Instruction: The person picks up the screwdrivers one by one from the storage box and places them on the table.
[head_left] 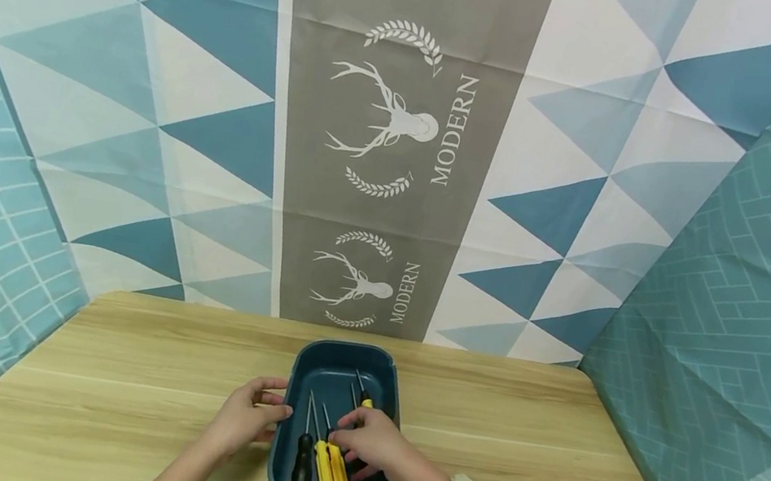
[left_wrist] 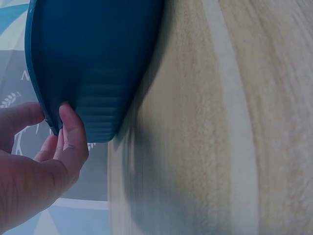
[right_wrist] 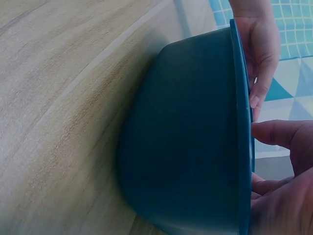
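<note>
A dark blue plastic bin (head_left: 344, 345) with rounded corners stands on the table and holds several screwdrivers. At its left side my left hand (head_left: 244, 418) pinches the rim, thumb over the edge and fingers against the outer wall; the left wrist view shows this grip close up. My right hand (head_left: 378, 442) reaches over the right rim into the bin, fingertips right at the shaft end of a yellow-handled screwdriver (head_left: 338, 476); I cannot tell whether it holds it. Beside that lie another yellow screwdriver (head_left: 323, 472) and a black-handled screwdriver (head_left: 303, 467). Further back, a black-and-yellow screwdriver (head_left: 366, 400) is partly hidden by the right hand.
The light wooden table (head_left: 192, 353) extends to both sides of the bin. Behind it hangs a patterned cloth (head_left: 374, 214) with triangles and deer heads. Blue tiled-pattern cloths border the left and right sides.
</note>
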A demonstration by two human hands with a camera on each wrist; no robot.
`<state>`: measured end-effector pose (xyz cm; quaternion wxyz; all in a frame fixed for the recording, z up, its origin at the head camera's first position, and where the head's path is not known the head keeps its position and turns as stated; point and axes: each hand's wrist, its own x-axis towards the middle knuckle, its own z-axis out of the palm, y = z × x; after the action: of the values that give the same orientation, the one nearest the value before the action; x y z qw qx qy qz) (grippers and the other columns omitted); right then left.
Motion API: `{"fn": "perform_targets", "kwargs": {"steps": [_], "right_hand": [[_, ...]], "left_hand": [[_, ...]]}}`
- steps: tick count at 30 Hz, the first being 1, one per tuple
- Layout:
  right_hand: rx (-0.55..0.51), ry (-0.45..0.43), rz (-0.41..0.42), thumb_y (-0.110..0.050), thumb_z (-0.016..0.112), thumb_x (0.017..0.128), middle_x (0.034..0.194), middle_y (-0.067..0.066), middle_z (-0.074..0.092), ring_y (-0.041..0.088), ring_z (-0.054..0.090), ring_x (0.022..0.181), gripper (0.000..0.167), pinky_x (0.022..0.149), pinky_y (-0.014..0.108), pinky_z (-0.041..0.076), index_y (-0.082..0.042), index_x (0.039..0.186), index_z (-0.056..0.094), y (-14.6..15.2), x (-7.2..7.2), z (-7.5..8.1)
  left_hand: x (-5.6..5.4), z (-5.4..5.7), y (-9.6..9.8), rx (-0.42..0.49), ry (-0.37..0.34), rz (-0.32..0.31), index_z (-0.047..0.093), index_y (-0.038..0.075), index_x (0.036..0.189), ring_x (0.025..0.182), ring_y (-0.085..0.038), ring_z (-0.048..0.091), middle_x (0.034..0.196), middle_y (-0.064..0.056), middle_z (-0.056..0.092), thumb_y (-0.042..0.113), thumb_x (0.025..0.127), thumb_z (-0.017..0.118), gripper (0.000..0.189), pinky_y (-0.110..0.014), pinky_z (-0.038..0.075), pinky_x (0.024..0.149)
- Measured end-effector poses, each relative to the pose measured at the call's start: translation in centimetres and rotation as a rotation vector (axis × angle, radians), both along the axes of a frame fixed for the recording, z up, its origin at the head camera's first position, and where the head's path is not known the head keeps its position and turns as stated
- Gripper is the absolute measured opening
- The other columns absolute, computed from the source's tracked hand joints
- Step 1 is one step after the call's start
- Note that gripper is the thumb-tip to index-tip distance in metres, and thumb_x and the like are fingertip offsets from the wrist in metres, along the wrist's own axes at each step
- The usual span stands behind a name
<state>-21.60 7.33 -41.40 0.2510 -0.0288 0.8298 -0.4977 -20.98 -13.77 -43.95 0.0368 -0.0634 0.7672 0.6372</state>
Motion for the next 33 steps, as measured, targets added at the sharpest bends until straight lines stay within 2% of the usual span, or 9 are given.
{"fn": "perform_targets", "kwargs": {"steps": [21,30,33], "right_hand": [[0.107,0.021,0.040,-0.021,0.068,0.084,0.087,0.009,0.058,0.020,0.060,0.076,0.030,0.057,0.040,0.056,-0.003,0.107,0.059,-0.5,-0.2,-0.7],[0.144,0.074,0.057,-0.017,0.068,0.083,0.082,0.008,0.057,0.018,0.058,0.070,0.032,0.053,0.038,0.055,0.000,0.109,0.058,-0.8,-0.3,-1.4],[0.164,0.087,0.062,-0.016,0.068,0.083,0.085,0.009,0.058,0.019,0.059,0.070,0.034,0.052,0.037,0.055,0.001,0.110,0.058,-0.9,-0.3,-1.4]], "left_hand": [[0.0,-0.1,0.0,0.032,-0.005,0.009,0.049,-0.003,0.126,0.080,-0.020,0.062,0.104,-0.018,0.055,0.003,0.083,0.064,0.046,-0.038,0.057,0.064],[0.0,-0.1,0.0,0.035,-0.012,0.012,0.049,-0.003,0.126,0.080,-0.020,0.063,0.105,-0.019,0.055,0.002,0.084,0.063,0.045,-0.039,0.057,0.065],[0.1,-0.1,0.0,0.040,-0.012,0.009,0.049,-0.003,0.126,0.079,-0.021,0.063,0.105,-0.019,0.055,0.003,0.084,0.063,0.045,-0.039,0.057,0.065]]}}
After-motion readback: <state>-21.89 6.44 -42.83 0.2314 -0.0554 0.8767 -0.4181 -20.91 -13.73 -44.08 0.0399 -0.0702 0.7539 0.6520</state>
